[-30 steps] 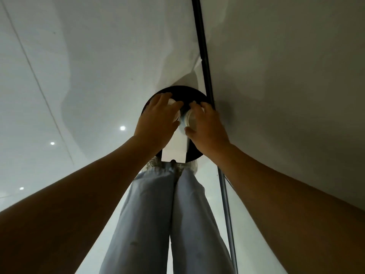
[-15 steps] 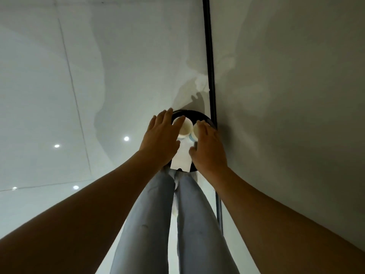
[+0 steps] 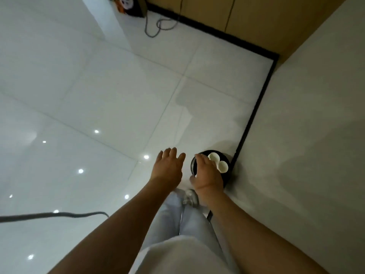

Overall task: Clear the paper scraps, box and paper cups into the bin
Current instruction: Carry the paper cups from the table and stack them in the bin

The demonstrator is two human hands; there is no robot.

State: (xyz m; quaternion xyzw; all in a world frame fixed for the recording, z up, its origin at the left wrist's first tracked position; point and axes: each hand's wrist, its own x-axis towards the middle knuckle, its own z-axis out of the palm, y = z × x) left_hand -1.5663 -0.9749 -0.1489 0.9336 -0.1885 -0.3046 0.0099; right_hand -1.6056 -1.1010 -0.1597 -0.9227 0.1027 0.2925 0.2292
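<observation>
A round black bin (image 3: pixel 227 176) stands on the floor against the wall's black skirting. Two white paper cups (image 3: pixel 218 162) lie side by side in its opening, mouths up. My left hand (image 3: pixel 168 167) hovers to the left of the bin with fingers spread and nothing in it. My right hand (image 3: pixel 206 175) is over the bin's left rim, fingers straight, holding nothing, and hides part of the opening. The box and paper scraps are not visible.
A white wall (image 3: pixel 306 135) rises to the right behind a black skirting strip (image 3: pixel 250 119). Glossy white floor tiles (image 3: pixel 98 95) spread to the left. A grey cable (image 3: pixel 59 215) crosses the floor at left. A black device with cables (image 3: pixel 132 6) sits far off by wooden panels (image 3: pixel 246 20).
Both hands have let go of the cups and box and pulled back from the bin, the left moving off to the left. The view has risen; the white box is out of sight.
</observation>
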